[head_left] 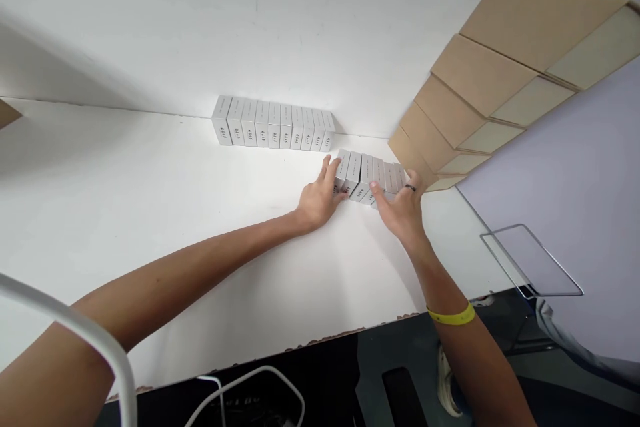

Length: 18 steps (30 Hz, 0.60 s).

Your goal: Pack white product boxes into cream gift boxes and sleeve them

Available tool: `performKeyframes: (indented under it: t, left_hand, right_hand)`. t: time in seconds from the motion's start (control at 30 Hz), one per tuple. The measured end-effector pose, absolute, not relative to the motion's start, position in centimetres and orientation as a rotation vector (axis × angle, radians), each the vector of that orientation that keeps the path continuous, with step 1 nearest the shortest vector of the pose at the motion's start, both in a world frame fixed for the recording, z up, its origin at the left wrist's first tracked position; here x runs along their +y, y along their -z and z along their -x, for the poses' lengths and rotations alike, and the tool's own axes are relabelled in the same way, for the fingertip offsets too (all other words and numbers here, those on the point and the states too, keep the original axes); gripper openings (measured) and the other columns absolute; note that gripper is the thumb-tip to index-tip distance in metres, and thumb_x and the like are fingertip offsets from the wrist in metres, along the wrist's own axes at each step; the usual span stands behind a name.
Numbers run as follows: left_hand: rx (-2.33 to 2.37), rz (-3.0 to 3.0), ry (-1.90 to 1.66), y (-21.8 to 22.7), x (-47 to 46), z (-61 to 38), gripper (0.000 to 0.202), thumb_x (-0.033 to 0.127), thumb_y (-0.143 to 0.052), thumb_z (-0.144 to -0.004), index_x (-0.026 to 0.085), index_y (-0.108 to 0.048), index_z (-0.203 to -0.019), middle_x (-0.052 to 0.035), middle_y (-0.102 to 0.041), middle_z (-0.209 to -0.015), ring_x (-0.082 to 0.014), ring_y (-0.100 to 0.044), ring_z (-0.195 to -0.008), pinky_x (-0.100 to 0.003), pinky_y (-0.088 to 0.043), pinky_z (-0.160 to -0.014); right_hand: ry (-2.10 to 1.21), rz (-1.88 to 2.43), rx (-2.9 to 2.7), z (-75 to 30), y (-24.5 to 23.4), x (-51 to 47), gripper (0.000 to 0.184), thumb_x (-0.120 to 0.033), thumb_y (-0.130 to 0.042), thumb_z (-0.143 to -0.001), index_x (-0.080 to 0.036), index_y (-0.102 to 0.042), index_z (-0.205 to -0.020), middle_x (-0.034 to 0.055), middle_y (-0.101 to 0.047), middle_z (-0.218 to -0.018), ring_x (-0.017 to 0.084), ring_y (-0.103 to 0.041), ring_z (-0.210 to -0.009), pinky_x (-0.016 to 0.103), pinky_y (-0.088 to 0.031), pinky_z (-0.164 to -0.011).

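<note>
A short row of small white boxes (367,170) with dark print stands on the white table, between my two hands. My left hand (320,197) grips the left end of this row, thumb at the front and fingers behind. Around the right end curls my right hand (403,207), its thumb pressed on the front and a dark ring on one finger. Just behind and to the left, a longer row of matching white boxes (274,125) stands close to the wall, untouched.
Tall stacked brown cartons (455,107) rise at the right, against the wall. A thin metal wire frame (530,260) sticks out at the right edge. White cables (260,373) hang below the table's chipped front edge (325,340). A white curved tube (95,333) crosses the lower left.
</note>
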<state>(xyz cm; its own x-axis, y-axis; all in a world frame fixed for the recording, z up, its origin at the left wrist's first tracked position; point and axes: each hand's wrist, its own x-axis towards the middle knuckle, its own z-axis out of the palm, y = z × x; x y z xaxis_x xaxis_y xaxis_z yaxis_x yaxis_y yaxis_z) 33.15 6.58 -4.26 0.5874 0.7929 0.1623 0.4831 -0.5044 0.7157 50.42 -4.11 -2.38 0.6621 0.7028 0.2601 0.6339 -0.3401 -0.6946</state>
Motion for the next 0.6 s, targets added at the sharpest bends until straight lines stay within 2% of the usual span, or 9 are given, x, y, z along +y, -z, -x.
performKeyframes:
  t: [0.07, 0.1, 0.17, 0.23, 0.37, 0.5, 0.6]
  left_hand:
    - [0.985, -2.239, -0.648, 4.1, 6.3, -33.4, 0.07, 0.023, -0.065, -0.096, 0.035, -0.031, -0.155, -0.0139, -0.016, -0.175, -0.0309, -0.074, -0.102, -0.054, -0.061, -0.091]
    - [0.975, -2.257, -0.646, 4.1, 6.3, -33.6, 0.064, 0.022, -0.062, -0.097, 0.036, -0.035, -0.154, -0.0116, -0.016, -0.175, -0.031, -0.074, -0.105, -0.053, -0.061, -0.092]
    - [0.961, -2.278, -0.64, 4.0, 6.4, -33.9, 0.055, 0.022, -0.058, -0.099, 0.035, -0.042, -0.15, -0.0099, -0.027, -0.172, -0.0325, -0.072, -0.113, -0.052, -0.061, -0.095]
    - [0.953, -2.276, -0.641, 4.0, 6.5, -34.0, 0.051, 0.022, -0.055, -0.101, 0.034, -0.044, -0.15, -0.0099, -0.036, -0.167, -0.0328, -0.071, -0.117, -0.052, -0.06, -0.098]
    - [0.893, -2.244, -0.65, 4.0, 7.1, -34.0, 0.053, 0.021, -0.053, -0.102, 0.031, -0.044, -0.153, -0.0106, -0.042, -0.164, -0.0304, -0.069, -0.123, -0.049, -0.054, -0.11]
    - [0.814, -2.199, -0.665, 4.3, 7.7, -33.7, 0.056, 0.018, -0.051, -0.102, 0.028, -0.042, -0.157, -0.0106, -0.045, -0.164, -0.0253, -0.068, -0.128, -0.042, -0.049, -0.118]
    - [0.832, -2.149, -0.693, 4.9, 8.0, -33.9, 0.058, 0.019, -0.051, -0.102, 0.028, -0.038, -0.158, -0.0107, -0.061, -0.149, -0.0271, -0.068, -0.125, -0.045, -0.052, -0.113]
  right_hand:
    - [-0.095, 2.056, -1.055, -49.2, 3.0, -4.5, 0.1, -0.075, -0.067, -0.078, -0.022, -0.025, -0.152, 0.0223, -0.015, -0.164, 0.039, -0.02, -0.156, 0.063, -0.033, -0.124]
    - [-0.1, 2.056, -1.052, -48.8, 3.4, -4.6, 0.101, -0.075, -0.067, -0.078, -0.022, -0.023, -0.152, 0.0223, -0.009, -0.165, 0.04, -0.015, -0.158, 0.064, -0.033, -0.123]
    - [-0.125, 2.061, -1.031, -48.2, 4.1, -4.5, 0.105, -0.077, -0.067, -0.076, -0.022, -0.02, -0.153, 0.0234, -0.002, -0.165, 0.04, -0.01, -0.158, 0.064, -0.037, -0.121]
    - [-0.154, 2.064, -1.008, -48.0, 4.7, -4.2, 0.109, -0.078, -0.069, -0.075, -0.021, -0.018, -0.152, 0.0246, 0.0, -0.164, 0.039, -0.012, -0.158, 0.061, -0.041, -0.12]
    - [-0.174, 2.067, -0.984, -48.3, 5.3, -3.4, 0.108, -0.077, -0.071, -0.072, -0.022, -0.021, -0.15, 0.0227, 0.006, -0.164, 0.036, -0.018, -0.156, 0.055, -0.045, -0.119]
    - [-0.159, 2.082, -0.983, -49.3, 5.3, -2.4, 0.107, -0.077, -0.077, -0.064, -0.024, -0.032, -0.146, 0.0209, 0.003, -0.163, 0.041, -0.017, -0.155, 0.059, -0.045, -0.116]
    - [-0.129, 2.087, -0.99, -50.1, 5.4, -1.4, 0.105, -0.076, -0.08, -0.061, -0.027, -0.038, -0.143, 0.0192, -0.002, -0.162, 0.044, -0.019, -0.152, 0.061, -0.046, -0.114]
